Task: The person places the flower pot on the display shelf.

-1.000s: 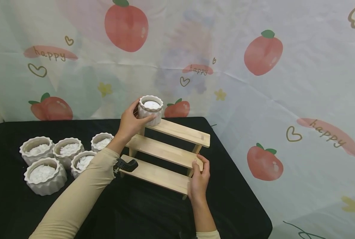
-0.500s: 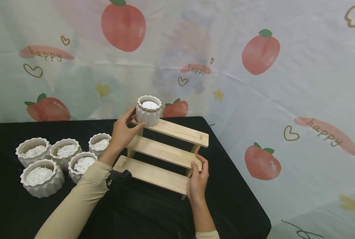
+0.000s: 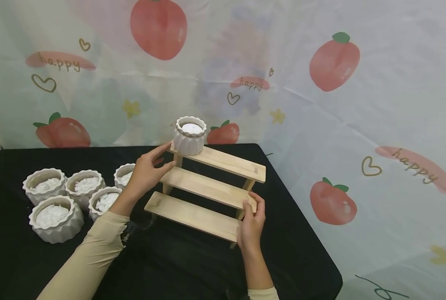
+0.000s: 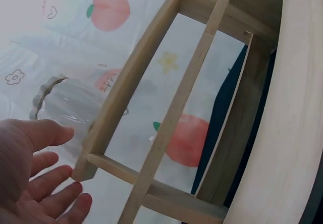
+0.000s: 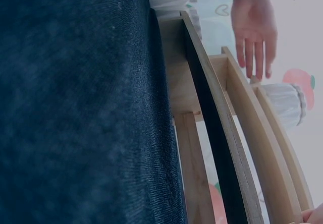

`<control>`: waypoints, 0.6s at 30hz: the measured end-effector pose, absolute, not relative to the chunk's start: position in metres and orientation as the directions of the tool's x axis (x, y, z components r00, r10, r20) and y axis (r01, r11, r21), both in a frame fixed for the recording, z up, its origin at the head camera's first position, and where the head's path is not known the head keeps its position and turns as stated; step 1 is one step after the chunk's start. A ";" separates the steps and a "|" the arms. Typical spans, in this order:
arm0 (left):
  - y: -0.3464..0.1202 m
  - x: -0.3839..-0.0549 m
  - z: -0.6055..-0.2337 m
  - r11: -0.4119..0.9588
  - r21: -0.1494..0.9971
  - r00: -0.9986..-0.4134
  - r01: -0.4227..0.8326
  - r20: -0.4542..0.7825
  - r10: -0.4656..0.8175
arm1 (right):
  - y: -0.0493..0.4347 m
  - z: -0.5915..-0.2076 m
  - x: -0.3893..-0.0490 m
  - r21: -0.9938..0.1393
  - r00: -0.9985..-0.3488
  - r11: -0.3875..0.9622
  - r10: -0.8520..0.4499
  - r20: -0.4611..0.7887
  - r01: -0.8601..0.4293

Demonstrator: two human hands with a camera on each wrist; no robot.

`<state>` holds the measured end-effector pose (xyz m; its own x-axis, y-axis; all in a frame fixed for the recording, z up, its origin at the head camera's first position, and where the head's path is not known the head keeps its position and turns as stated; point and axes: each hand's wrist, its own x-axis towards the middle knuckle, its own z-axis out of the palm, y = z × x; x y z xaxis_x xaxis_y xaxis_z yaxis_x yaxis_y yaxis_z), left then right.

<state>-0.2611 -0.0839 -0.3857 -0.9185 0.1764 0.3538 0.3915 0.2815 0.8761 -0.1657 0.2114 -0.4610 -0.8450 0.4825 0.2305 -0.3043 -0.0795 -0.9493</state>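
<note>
A three-tier wooden stand (image 3: 208,188) is on the black-covered table. One white fluted pot (image 3: 189,141), with white stuff inside, stands upright at the left end of its top tier. Beside that end, my left hand (image 3: 147,171) has its fingers spread and holds nothing, its fingertips near the top tier's edge. The left wrist view shows the same hand (image 4: 43,171) with relaxed fingers, apart from the pot (image 4: 68,114). With thumb and fingers, my right hand (image 3: 251,223) grips the right end of the middle tier; only a fingertip (image 5: 315,217) shows in the right wrist view.
Several more white pots (image 3: 56,221) with white filling cluster on the left of the black tablecloth (image 3: 185,266), partly behind the left forearm. A fruit-printed cloth (image 3: 215,50) hangs behind the table and along its right side.
My left hand has let go of the pot and drawn back left and down from it. The pot stays on the top tier. My right hand keeps its grip on the stand.
</note>
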 end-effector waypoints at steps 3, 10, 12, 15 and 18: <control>-0.092 -0.252 -0.384 0.262 0.894 -0.927 0.364 0.322 0.191 | 0.210 -0.461 -0.166 -0.950 -0.846 -0.076 0.481 0.231 -0.303; -0.114 -0.234 -0.380 0.300 0.897 -0.942 0.324 0.277 0.190 | 0.208 -0.460 -0.167 -0.949 -0.846 -0.077 0.478 0.235 -0.307; -0.121 -0.229 -0.380 0.299 0.905 -0.948 0.304 0.257 0.188 | 0.208 -0.461 -0.168 -0.949 -0.847 -0.077 0.476 0.236 -0.307; -0.129 -0.223 -0.380 0.284 0.919 -0.956 0.273 0.226 0.186 | 0.210 -0.462 -0.168 -0.949 -0.846 -0.078 0.479 0.233 -0.305; -0.137 -0.217 -0.382 0.298 0.916 -0.959 0.271 0.228 0.169 | 0.210 -0.463 -0.167 -0.952 -0.847 -0.072 0.480 0.227 -0.296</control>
